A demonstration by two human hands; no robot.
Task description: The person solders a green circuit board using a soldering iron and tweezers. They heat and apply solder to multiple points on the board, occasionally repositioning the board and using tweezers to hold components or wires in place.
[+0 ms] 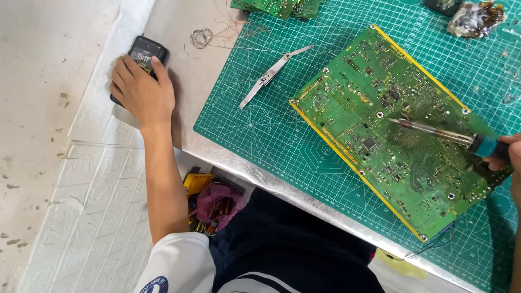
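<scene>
Left hand point(142, 92), fingers point(126, 68) spread flat over a black phone point(145, 53) at the tabletop point(184, 103) edge; right hand point(507, 154) fingers closed on a soldering iron point(445, 134), tip resting on the green circuit board point(391, 125), tweezers point(274, 73) idle between, soldering seemingly underway.

Left hand point(142, 91): palm down on black phone point(142, 57), 10 o'clock.
Right hand point(507, 154): grips soldering iron point(442, 133), 3 o'clock.
Iron tip: over green circuit board point(391, 125).
</scene>
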